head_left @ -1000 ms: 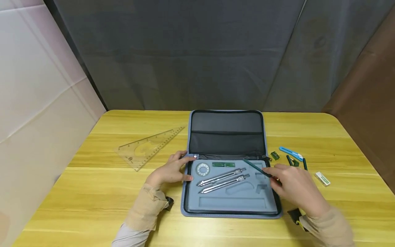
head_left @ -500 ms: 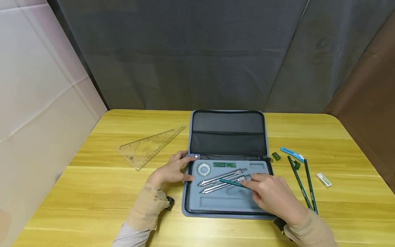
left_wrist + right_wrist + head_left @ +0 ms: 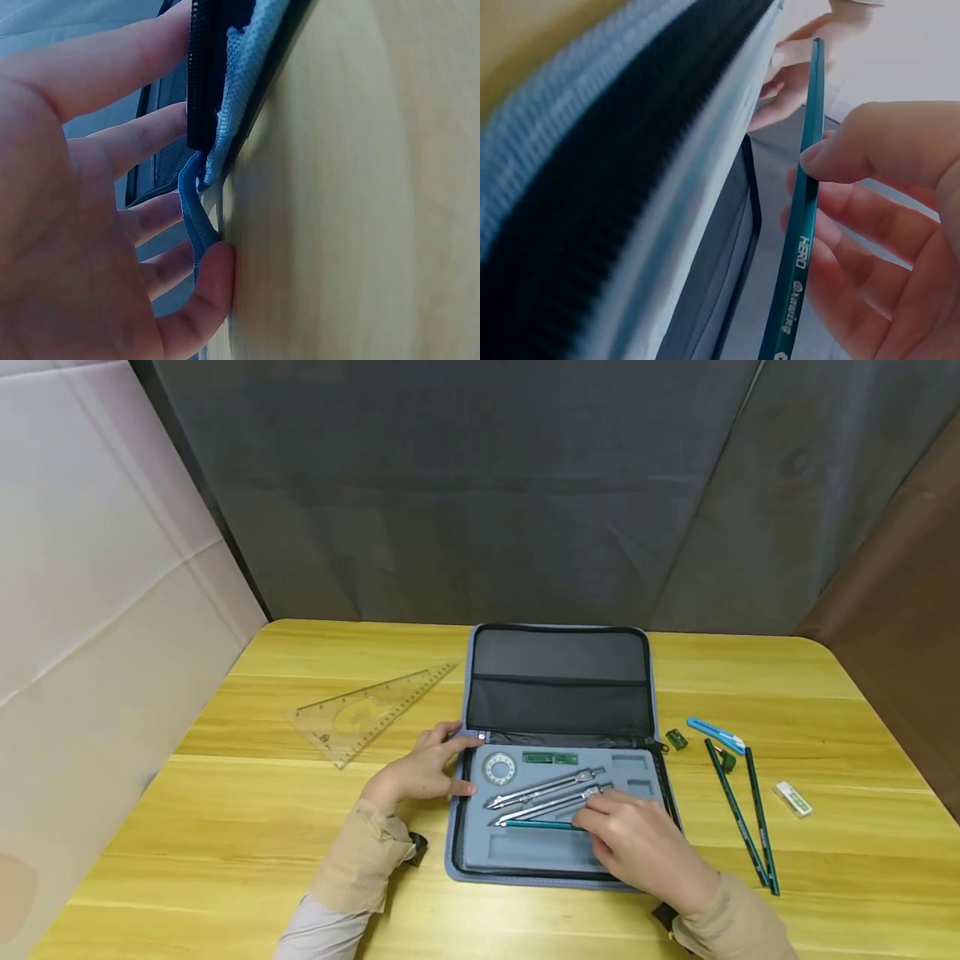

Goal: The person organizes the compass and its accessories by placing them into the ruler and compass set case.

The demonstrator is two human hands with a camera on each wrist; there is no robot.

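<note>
My right hand [image 3: 641, 843] pinches a dark green pencil [image 3: 538, 825] between thumb and fingers, over the foam tray [image 3: 480, 852] of an open zip case [image 3: 459, 872]. In the right wrist view the pencil [image 3: 807, 187] shows white lettering along its side. It lies nearly crosswise above the long slot [image 3: 536, 846] at the tray's front. My left hand [image 3: 420, 774] rests at the case's left edge, thumb and fingertips on its rim. In the left wrist view its fingers reach along the zipped side, with a blue fabric loop [image 3: 193, 206] by the little finger.
Two metal compasses [image 3: 543, 789], a white ring-shaped piece [image 3: 499, 769] and a green box [image 3: 550, 758] sit in the tray. Right of the case lie two pencils [image 3: 762, 818], a blue cutter [image 3: 716, 735], green sharpeners [image 3: 677, 740] and an eraser [image 3: 793, 799]. A clear set square [image 3: 367, 714] lies left.
My right hand has moved left and toward the front of the tray, turning the pencil from slanted to nearly level across it. The left hand has stayed at the case's edge.
</note>
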